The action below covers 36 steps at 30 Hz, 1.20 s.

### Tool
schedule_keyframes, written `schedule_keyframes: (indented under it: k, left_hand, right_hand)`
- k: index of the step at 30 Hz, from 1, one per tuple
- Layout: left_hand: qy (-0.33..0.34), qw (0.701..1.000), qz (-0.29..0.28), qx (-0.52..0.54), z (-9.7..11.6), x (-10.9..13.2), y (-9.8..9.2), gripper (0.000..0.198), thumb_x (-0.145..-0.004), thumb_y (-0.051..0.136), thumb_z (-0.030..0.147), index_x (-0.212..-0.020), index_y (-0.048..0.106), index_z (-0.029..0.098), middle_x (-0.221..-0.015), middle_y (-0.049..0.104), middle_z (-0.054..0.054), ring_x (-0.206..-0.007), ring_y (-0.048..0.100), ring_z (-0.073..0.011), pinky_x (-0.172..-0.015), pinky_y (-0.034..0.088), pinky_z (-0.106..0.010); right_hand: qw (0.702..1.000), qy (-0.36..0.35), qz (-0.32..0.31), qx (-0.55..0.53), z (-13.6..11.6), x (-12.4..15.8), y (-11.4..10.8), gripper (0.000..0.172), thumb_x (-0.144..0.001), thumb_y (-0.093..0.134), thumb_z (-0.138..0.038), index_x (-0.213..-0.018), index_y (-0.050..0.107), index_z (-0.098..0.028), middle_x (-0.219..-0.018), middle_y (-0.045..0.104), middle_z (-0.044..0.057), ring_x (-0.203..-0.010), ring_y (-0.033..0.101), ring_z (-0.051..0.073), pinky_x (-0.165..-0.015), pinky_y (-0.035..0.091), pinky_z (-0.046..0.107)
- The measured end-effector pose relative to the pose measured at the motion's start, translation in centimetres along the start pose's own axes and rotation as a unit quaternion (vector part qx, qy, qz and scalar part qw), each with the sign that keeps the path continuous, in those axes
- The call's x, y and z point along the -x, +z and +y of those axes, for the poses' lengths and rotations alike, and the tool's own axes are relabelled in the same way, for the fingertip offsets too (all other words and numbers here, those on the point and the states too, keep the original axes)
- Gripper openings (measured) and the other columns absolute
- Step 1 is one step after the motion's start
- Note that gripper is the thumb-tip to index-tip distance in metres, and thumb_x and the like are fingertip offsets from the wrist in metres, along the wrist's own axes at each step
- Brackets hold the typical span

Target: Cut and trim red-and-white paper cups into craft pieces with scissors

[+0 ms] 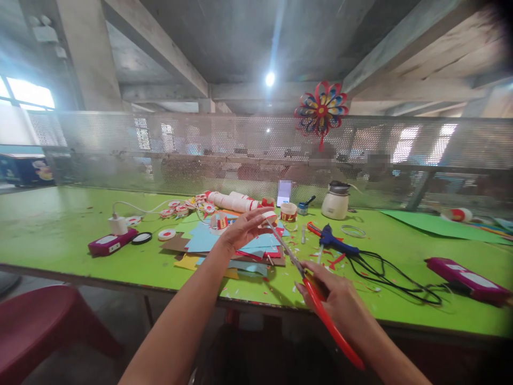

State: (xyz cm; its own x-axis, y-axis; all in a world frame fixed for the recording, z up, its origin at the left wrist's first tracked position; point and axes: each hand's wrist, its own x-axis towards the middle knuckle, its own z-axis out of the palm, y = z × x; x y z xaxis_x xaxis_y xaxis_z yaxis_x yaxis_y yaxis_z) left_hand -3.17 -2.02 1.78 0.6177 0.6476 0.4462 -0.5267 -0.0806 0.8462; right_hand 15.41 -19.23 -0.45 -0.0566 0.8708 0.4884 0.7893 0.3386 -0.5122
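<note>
Above a flat green tabletop (60,230), our left hand (245,229) pinches a red-and-white paper-like ring (271,216), probably light, crushable and best held by its rim, while our right hand (339,294) grips red-handled metal scissors (326,316).

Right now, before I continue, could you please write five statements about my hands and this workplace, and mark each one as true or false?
1. The right hand holds scissors. True.
2. The glue gun lies to the left of the paper pile. False: the glue gun lies to the right of the paper pile.
3. The left hand holds a white-and-red ring. True.
4. The paper flower lies flat on the table. False: the paper flower is upright, above the table.
5. A white charger is on a purple power strip. True.
</note>
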Motion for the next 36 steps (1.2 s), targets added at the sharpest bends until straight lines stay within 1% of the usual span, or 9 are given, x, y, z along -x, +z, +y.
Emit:
schedule_keyframes:
  k: [4, 7, 11, 16, 19, 23, 26, 30, 36]
  left_hand:
    - [0.001, 1.000, 0.002, 0.004, -0.02, -0.07, 0.00, 0.042, -0.074, 0.069, 0.028, -0.114, 0.063, 0.016, -0.105, 0.066, -0.014, -0.093, 0.063, -0.0224, -0.088, 0.046, -0.039]
    - [0.001, 1.000, 0.007, 0.005, 0.06, -0.06, 0.12, 0.042, -0.073, 0.070, 0.028, -0.113, 0.063, 0.015, -0.104, 0.066, -0.014, -0.093, 0.064, -0.0228, -0.087, 0.046, -0.038]
    - [-0.002, 1.000, 0.009, 0.001, 0.11, -0.03, 0.16, 0.044, -0.073, 0.070, 0.028, -0.114, 0.063, 0.015, -0.105, 0.066, -0.014, -0.095, 0.063, -0.0234, -0.089, 0.045, -0.039]
    - [0.000, 1.000, 0.009, 0.001, -0.06, -0.13, -0.09, 0.041, -0.073, 0.070, 0.026, -0.112, 0.064, 0.016, -0.103, 0.067, -0.012, -0.095, 0.063, -0.0226, -0.087, 0.046, -0.038]
    - [-0.003, 1.000, 0.012, 0.001, -0.11, -0.13, -0.08, 0.038, -0.074, 0.069, 0.025, -0.111, 0.065, 0.014, -0.105, 0.067, -0.013, -0.098, 0.062, -0.0234, -0.088, 0.046, -0.037]
    - [-0.006, 1.000, 0.021, 0.010, -0.18, -0.13, 0.00, 0.039, -0.073, 0.069, 0.026, -0.110, 0.065, 0.013, -0.104, 0.067, -0.014, -0.098, 0.062, -0.0242, -0.085, 0.047, -0.037]
    - [-0.006, 1.000, 0.018, 0.018, -0.28, -0.19, -0.10, 0.040, -0.072, 0.071, 0.028, -0.108, 0.065, 0.013, -0.102, 0.067, -0.014, -0.096, 0.062, -0.0247, -0.084, 0.048, -0.038]
    - [-0.003, 1.000, 0.012, 0.022, -0.35, -0.19, -0.30, 0.043, -0.069, 0.073, 0.031, -0.106, 0.066, 0.011, -0.101, 0.067, -0.015, -0.096, 0.062, -0.0257, -0.086, 0.047, -0.039]
    - [-0.001, 1.000, 0.006, 0.016, -0.43, -0.14, -0.53, 0.036, -0.074, 0.068, 0.029, -0.105, 0.066, 0.010, -0.106, 0.066, -0.016, -0.098, 0.062, -0.0263, -0.088, 0.046, -0.042]
  right_hand:
    - [1.000, -0.025, 0.002, -0.004, -0.01, -0.01, -0.04, 0.037, -0.080, 0.051, -0.026, -0.111, 0.064, -0.011, -0.089, 0.071, 0.011, -0.075, 0.065, 0.023, -0.071, 0.049, 0.031]
    - [1.000, -0.027, -0.002, -0.007, 0.09, 0.02, 0.02, 0.035, -0.079, 0.051, -0.023, -0.111, 0.064, -0.013, -0.096, 0.071, 0.010, -0.081, 0.065, 0.023, -0.072, 0.049, 0.031]
    - [1.000, -0.027, -0.003, 0.003, 0.02, 0.11, -0.03, 0.034, -0.080, 0.049, -0.021, -0.110, 0.063, -0.015, -0.097, 0.071, 0.010, -0.085, 0.065, 0.025, -0.073, 0.049, 0.032]
    - [1.000, -0.025, -0.010, 0.012, -0.14, 0.24, -0.17, 0.031, -0.079, 0.051, -0.022, -0.107, 0.064, -0.017, -0.095, 0.071, 0.009, -0.084, 0.065, 0.025, -0.076, 0.049, 0.034]
    - [1.000, -0.027, -0.009, 0.010, 0.02, 0.27, -0.07, 0.035, -0.079, 0.051, -0.021, -0.112, 0.063, -0.016, -0.103, 0.071, 0.010, -0.091, 0.065, 0.026, -0.080, 0.049, 0.035]
    - [0.999, -0.040, 0.004, 0.003, 0.51, 0.20, 0.21, 0.037, -0.079, 0.051, -0.022, -0.112, 0.064, -0.014, -0.110, 0.070, 0.013, -0.096, 0.065, 0.028, -0.076, 0.052, 0.033]
    - [0.999, -0.038, 0.008, 0.005, 0.73, 0.09, 0.32, 0.035, -0.078, 0.051, -0.021, -0.110, 0.066, -0.016, -0.108, 0.071, 0.012, -0.096, 0.066, 0.029, -0.076, 0.053, 0.033]
    - [0.999, -0.037, 0.006, 0.000, 0.62, 0.03, 0.27, 0.037, -0.079, 0.050, -0.022, -0.111, 0.065, -0.015, -0.108, 0.071, 0.013, -0.097, 0.066, 0.029, -0.079, 0.052, 0.035]
    - [1.000, -0.028, -0.001, -0.007, 0.40, -0.05, 0.12, 0.039, -0.078, 0.051, -0.021, -0.114, 0.064, -0.012, -0.106, 0.071, 0.014, -0.095, 0.067, 0.028, -0.080, 0.051, 0.036]
